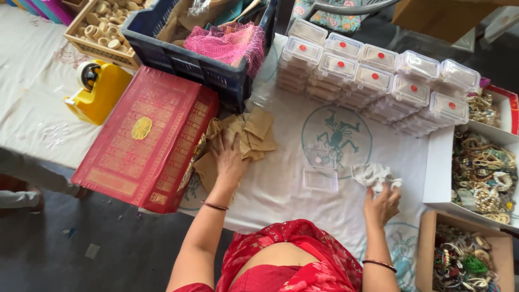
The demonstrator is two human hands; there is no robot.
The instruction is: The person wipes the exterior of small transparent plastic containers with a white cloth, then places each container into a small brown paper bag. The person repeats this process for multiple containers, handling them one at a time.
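Observation:
My left hand (228, 161) lies flat, fingers spread, on a pile of brown paper squares (250, 133) beside a large red box with a gold emblem (145, 136). My right hand (383, 201) grips a crumpled white tissue (372, 174) on the white cloth (281, 186). Between the hands lie a small clear plastic box (320, 179) and its clear lid (320, 158), both apart from my hands.
Stacks of clear lidded boxes with red dots (373, 75) fill the far side. A dark blue crate (200, 59) holds pink netting. Trays of bangles and beads (486, 173), (464, 260) stand at right. A yellow tape dispenser (99, 89) and a tray of wooden rings (105, 24) sit left.

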